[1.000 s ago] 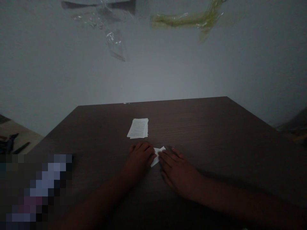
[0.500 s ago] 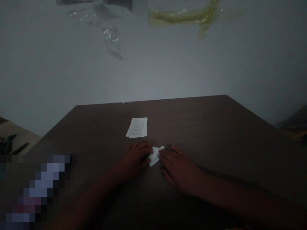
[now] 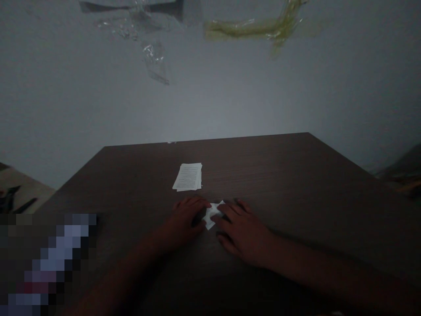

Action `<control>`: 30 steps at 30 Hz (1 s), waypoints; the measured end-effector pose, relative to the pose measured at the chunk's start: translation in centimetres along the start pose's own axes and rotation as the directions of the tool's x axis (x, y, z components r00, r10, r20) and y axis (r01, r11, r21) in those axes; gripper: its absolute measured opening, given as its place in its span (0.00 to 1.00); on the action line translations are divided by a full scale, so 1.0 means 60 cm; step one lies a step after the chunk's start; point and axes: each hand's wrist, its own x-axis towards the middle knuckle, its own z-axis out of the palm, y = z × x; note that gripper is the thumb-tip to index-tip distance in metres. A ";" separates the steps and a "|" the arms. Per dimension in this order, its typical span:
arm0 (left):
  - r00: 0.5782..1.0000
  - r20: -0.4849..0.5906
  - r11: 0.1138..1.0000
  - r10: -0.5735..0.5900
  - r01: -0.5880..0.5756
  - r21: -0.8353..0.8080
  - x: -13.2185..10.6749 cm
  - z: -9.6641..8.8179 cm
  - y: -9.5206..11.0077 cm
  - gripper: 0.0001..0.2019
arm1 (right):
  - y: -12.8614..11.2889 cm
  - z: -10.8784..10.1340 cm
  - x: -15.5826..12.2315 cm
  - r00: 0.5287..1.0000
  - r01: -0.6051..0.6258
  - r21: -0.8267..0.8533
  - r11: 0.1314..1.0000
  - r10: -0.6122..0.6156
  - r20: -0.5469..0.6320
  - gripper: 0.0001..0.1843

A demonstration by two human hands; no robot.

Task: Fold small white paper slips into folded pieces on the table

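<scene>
A small folded piece of paper (image 3: 209, 217), white with faint print, lies on the dark wooden table in front of me. My left hand (image 3: 189, 219) rests at its left side, fingers curved, with the thumb and index fingertip holding its edges against the table. From the right, my right hand (image 3: 241, 230) lies over it with fingers stretched out and spread, the index and middle fingertips touching the paper. Part of the paper is hidden under these fingers. Just beyond my left hand is a stack of printed paper sheets (image 3: 189, 177), slightly uneven at the edges.
The brown table (image 3: 263, 166) ends at a grey wall (image 3: 230, 101) that carries yellow tape (image 3: 243, 30) and clear tape (image 3: 156, 66). A blurred-out pixelated patch (image 3: 55, 254) covers the lower left. Dark items (image 3: 11, 199) lie beyond the table's left edge.
My right index finger has shifted slightly left and toward me over the folded paper, bending at the paper's middle. My left hand has stayed almost still.
</scene>
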 end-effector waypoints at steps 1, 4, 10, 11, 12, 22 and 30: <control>1.000 0.005 1.000 -0.008 0.008 -0.005 0.001 -0.001 0.002 0.26 | 0.000 -0.002 0.002 1.000 -0.017 -0.005 1.000 0.017 0.001 0.27; 1.000 0.008 1.000 -0.012 0.012 -0.026 0.003 -0.002 0.005 0.26 | 0.001 -0.008 0.007 0.997 -0.078 -0.039 0.996 0.078 -0.013 0.27; 1.000 0.002 0.999 0.004 -0.004 -0.038 0.006 0.001 -0.001 0.28 | 0.032 -0.016 0.009 0.974 -0.219 -0.098 0.971 0.212 -0.074 0.22; 1.000 0.010 0.999 0.004 -0.004 -0.041 0.006 0.000 -0.001 0.27 | 0.037 -0.017 0.008 0.970 -0.234 -0.106 0.966 0.226 -0.083 0.22; 1.000 0.018 0.999 0.002 -0.002 -0.042 0.005 -0.002 0.000 0.27 | 0.041 -0.018 0.007 0.968 -0.242 -0.110 0.964 0.233 -0.090 0.21; 0.996 0.055 0.997 0.071 -0.072 0.023 -0.006 -0.009 0.017 0.27 | 0.050 -0.018 0.006 0.980 -0.199 -0.103 0.975 0.195 -0.048 0.22; 0.968 0.116 0.970 0.224 -0.233 0.068 -0.018 0.016 0.049 0.23 | 0.061 -0.009 0.014 0.976 -0.201 -0.037 0.979 0.197 -0.088 0.16</control>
